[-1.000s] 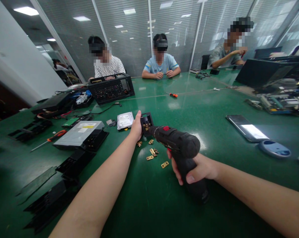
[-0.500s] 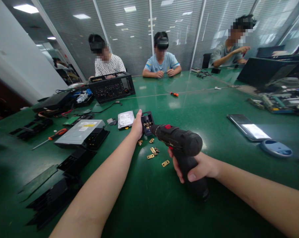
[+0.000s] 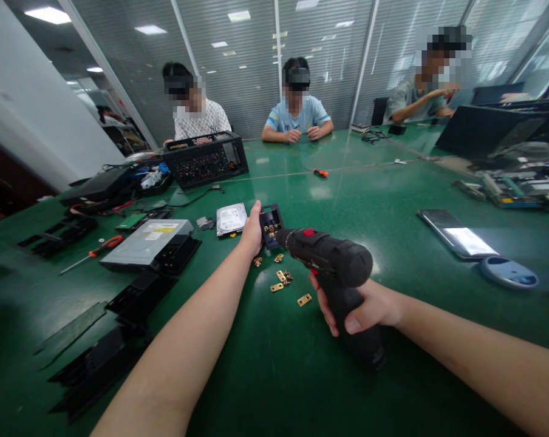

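My right hand (image 3: 363,309) is wrapped round the grip of a black cordless drill (image 3: 333,264) with a red switch. Its tip points into a small black block with brass terminals (image 3: 269,223). My left hand (image 3: 251,232) holds that block upright on the green table (image 3: 279,364), thumb on its top edge. Several loose brass pieces (image 3: 283,282) lie on the table just below the block, between my two hands.
A hard drive (image 3: 231,218), a silver optical drive (image 3: 149,243), black panels (image 3: 96,364) and a red-handled screwdriver (image 3: 99,247) lie to the left. A phone (image 3: 456,233) and a blue mouse (image 3: 506,272) lie at the right. Three people sit across the table behind a black case (image 3: 206,159).
None of note: both hands, the drill and the block hold the same pose; only the camera has shifted slightly.
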The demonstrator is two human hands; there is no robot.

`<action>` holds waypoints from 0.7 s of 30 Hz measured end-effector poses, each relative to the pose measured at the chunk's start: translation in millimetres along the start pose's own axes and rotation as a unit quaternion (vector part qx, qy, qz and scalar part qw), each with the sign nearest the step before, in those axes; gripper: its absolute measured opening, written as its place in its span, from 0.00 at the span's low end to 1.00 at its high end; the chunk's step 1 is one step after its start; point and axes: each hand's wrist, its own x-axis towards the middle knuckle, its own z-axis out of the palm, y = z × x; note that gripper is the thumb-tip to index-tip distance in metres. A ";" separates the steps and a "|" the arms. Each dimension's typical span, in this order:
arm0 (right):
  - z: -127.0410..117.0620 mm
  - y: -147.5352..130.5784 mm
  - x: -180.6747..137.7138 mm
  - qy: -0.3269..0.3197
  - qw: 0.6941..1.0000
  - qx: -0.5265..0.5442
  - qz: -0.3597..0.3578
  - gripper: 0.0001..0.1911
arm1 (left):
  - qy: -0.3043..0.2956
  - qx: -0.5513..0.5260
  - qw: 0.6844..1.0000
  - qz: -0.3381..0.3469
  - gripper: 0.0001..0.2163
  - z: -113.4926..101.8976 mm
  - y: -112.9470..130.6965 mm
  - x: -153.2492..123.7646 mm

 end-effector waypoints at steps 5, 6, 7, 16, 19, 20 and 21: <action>-0.1 1.3 -0.4 0.004 1.000 -0.001 0.004 0.45 | 0.000 0.005 1.000 -0.001 0.32 -1.5 -0.1 0.0; -0.2 1.5 -0.4 0.007 1.000 -0.002 0.006 0.45 | 0.001 0.005 1.000 0.003 0.32 -1.7 -0.3 0.2; -0.3 1.6 -0.3 0.008 1.000 -0.003 0.008 0.45 | 0.002 0.003 1.000 0.007 0.31 -1.7 -0.6 0.4; -2.5 4.8 0.6 0.005 1.000 -0.010 0.017 0.48 | -0.001 -0.006 1.000 0.005 0.32 -3.2 -2.2 2.7; -2.7 5.8 0.7 0.006 1.000 -0.004 0.019 0.48 | -0.005 0.000 1.000 0.005 0.32 -5.1 -2.6 3.2; -2.5 5.7 0.7 0.008 1.000 0.000 0.019 0.48 | -0.004 0.002 1.000 0.006 0.32 -5.4 -2.8 3.4; -2.2 5.4 0.6 0.010 1.000 0.002 0.020 0.48 | -0.003 0.003 1.000 0.007 0.32 -5.5 -2.8 3.6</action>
